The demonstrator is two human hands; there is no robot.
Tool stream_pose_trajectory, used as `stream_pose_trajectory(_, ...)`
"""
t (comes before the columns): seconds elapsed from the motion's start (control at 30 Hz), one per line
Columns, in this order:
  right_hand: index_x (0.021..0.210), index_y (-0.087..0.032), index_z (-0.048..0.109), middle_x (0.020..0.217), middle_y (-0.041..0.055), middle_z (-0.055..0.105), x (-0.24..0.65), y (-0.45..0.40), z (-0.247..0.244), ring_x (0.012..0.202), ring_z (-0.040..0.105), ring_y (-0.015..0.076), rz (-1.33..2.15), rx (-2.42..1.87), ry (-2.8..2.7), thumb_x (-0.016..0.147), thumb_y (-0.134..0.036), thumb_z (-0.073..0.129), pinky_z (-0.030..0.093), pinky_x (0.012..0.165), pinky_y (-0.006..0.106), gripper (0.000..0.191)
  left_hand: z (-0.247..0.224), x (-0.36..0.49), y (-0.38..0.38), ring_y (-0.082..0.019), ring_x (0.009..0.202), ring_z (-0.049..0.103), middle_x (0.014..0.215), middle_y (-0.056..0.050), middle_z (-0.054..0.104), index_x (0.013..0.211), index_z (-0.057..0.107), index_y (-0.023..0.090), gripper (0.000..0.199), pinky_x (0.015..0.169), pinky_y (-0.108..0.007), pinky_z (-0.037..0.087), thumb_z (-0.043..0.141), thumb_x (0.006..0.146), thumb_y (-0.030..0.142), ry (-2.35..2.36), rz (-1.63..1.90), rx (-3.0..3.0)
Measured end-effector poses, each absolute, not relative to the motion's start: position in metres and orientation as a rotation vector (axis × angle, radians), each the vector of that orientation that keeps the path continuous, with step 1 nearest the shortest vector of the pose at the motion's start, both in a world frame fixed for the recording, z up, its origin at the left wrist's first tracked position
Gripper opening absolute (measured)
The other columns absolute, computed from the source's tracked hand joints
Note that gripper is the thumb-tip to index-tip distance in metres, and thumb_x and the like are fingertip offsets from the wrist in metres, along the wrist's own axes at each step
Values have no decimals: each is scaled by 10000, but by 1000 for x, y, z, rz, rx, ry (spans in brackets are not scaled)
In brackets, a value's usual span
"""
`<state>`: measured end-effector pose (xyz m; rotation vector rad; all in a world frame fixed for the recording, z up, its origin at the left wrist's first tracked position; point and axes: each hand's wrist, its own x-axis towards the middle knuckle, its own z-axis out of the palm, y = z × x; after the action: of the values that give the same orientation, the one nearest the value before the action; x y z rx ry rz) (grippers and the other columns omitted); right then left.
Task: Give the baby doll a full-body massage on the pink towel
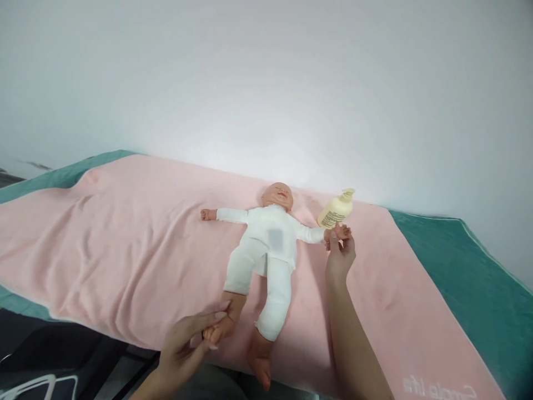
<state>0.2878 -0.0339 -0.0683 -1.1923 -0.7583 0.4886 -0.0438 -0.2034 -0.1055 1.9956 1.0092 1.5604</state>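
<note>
A baby doll [272,236] with a white cloth body lies on its back on a pink blanket [166,244], its head toward the wall. At the near edge, my left hand [189,336] is closed around the doll's foot on the left side, fingers on top and thumb below. My right hand [340,256] grips the doll's hand on the right side between thumb and fingers. Just beyond that hand is a pale yellow pump bottle [336,210], leaning to the right. The doll's other arm is stretched out to the left, and its other foot [261,358] hangs near the blanket's front edge.
Green cloth [462,261] shows beneath the pink blanket on the right and at the far left. A white wall [266,83] rises behind the bed. Dark items with white lines [41,383] are below the edge at lower left.
</note>
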Motion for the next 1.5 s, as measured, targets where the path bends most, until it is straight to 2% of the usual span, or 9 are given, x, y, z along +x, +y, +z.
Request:
stream_pose_trajectory(0.13,1238,-224,595,1117,74,632,260,-48,-67,660,560,102,239,-1152,-1226,811,-346,668,503,612,265,450,-87,-29,-181,-263,1043,674,1139,-102,701,1144,665,214,277,864,-356,589,634,868,223,988,1631,1755)
stream_pose_trajectory(0.23,1209,-247,616,1067,66,648,250,-52,-73,571,532,94,122,-1050,-1556,837,-265,636,527,580,280,373,-74,-15,-163,-281,1037,675,1147,-121,695,1133,671,190,273,641,-279,625,639,863,214,991,1693,1587)
stream_pose_trajectory(0.43,1174,-259,630,1113,70,677,246,-53,-77,1011,656,198,68,-875,-1936,892,-172,537,587,849,366,310,-61,14,-130,-127,565,646,1145,-147,691,1101,681,151,289,400,-207,514,677,836,267,989,1724,1336)
stream_pose_trajectory(0.73,1185,-282,632,1118,54,672,247,-52,-72,1020,657,188,123,-850,-2006,904,-164,507,578,870,348,330,-63,21,-122,-85,480,570,1158,-135,688,1111,679,166,289,383,-208,490,671,840,267,981,1634,1349)
stream_pose_trajectory(0.83,1158,-270,639,1111,65,661,250,-51,-73,948,655,191,173,-901,-1856,876,-195,580,577,802,342,298,-66,14,-132,-185,753,698,1170,-128,684,1136,668,177,290,449,-204,531,649,855,243,983,1657,1475)
stream_pose_trajectory(0.9,1132,-255,643,1100,66,656,253,-50,-72,758,633,152,216,-976,-1695,847,-226,632,562,677,308,287,-69,7,-141,-246,983,686,1180,-118,681,1157,658,190,298,636,-264,602,637,863,232,959,1666,1615)
stream_pose_trajectory(1.0,1091,-222,648,1006,47,669,258,-48,-69,557,501,88,315,-1125,-1378,790,-298,707,488,563,259,316,-74,-6,-156,-256,1078,658,1174,-98,687,1196,636,215,325,864,-347,579,628,872,231,914,1633,1870)
stream_pose_trajectory(1.23,1105,-193,615,1139,70,630,283,-35,-68,667,553,92,487,-1229,-753,692,-431,761,453,576,224,499,-87,-28,-189,-195,888,725,1064,-86,731,1213,612,224,345,725,-245,586,628,878,307,953,1535,2342)
stream_pose_trajectory(1.5,953,-150,640,560,-69,511,322,-16,-85,434,419,50,861,-1193,-319,724,-374,743,366,366,147,336,-110,-33,-214,-186,828,733,1080,-145,715,1342,497,158,559,579,-206,562,699,826,234,819,1350,2619)
